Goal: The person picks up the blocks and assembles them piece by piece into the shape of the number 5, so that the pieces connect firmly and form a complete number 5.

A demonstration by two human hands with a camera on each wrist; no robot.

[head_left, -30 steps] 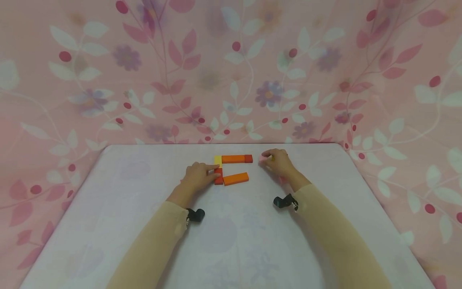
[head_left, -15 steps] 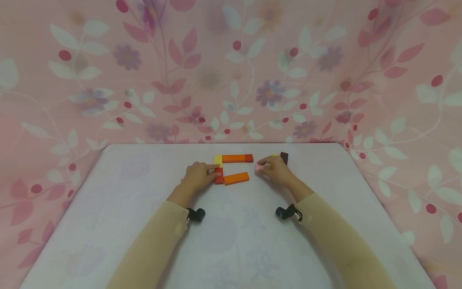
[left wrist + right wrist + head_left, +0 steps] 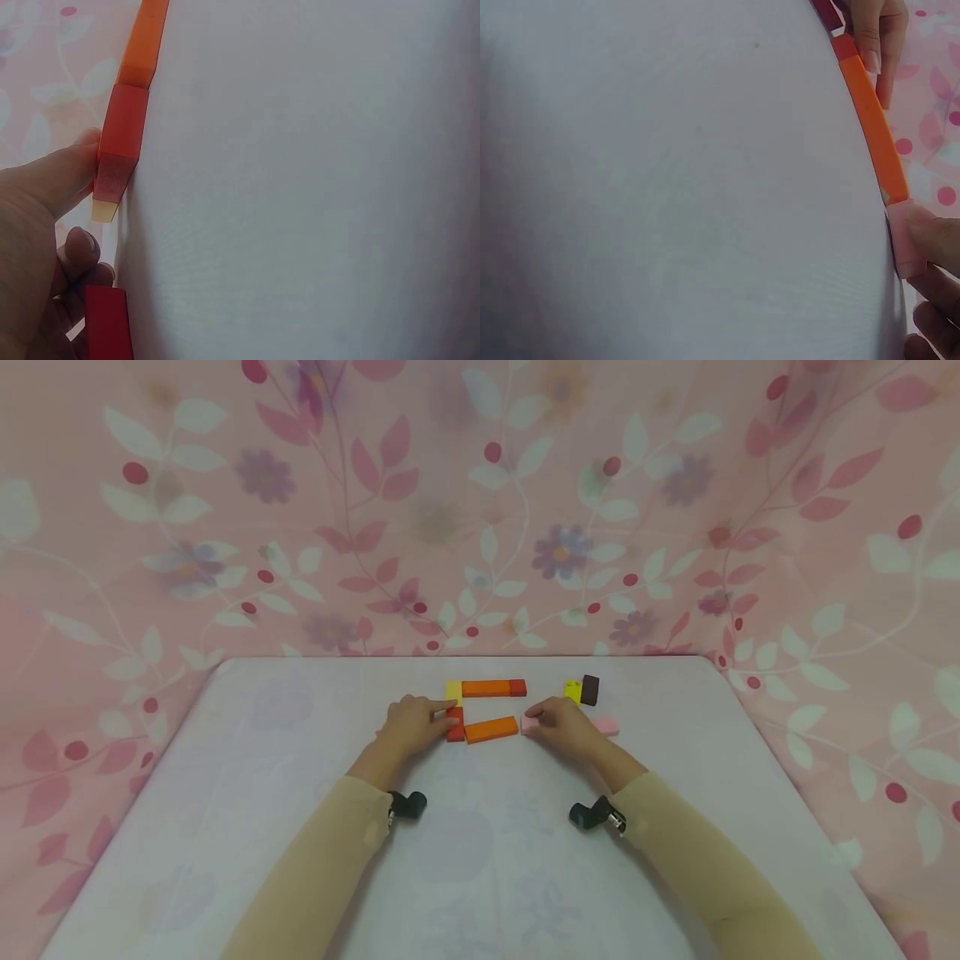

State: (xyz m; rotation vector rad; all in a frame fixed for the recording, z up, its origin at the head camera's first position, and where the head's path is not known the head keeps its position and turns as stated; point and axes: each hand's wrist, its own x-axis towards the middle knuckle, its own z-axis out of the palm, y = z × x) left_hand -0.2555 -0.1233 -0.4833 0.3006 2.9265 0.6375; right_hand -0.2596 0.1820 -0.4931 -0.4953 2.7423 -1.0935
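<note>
In the head view my left hand [image 3: 411,727] rests at a red block [image 3: 455,725], thumb on it and index finger reaching to where it meets a pale yellow block [image 3: 453,691]. The left wrist view shows the thumb against the red block's side, the other fingers curled loosely. An orange block [image 3: 491,729] runs right from the red one, slightly tilted. My right hand [image 3: 564,727] pinches a small pink block [image 3: 529,725] close to the orange block's right end. In the right wrist view, thumb and fingers grip this pink block [image 3: 904,240] against the orange block's end.
A second orange block [image 3: 485,688] with a small red block [image 3: 517,687] at its end extends right from the yellow one. A bright yellow block [image 3: 573,691], a dark brown block [image 3: 590,690] and a longer pink block [image 3: 606,726] lie around my right hand. Another red block [image 3: 106,322] lies beside my left fingers.
My right hand has moved toward me and slightly left, bringing the small pink block to the nearer orange block's end. The yellow, brown and longer pink blocks are uncovered. The left hand stays put.
</note>
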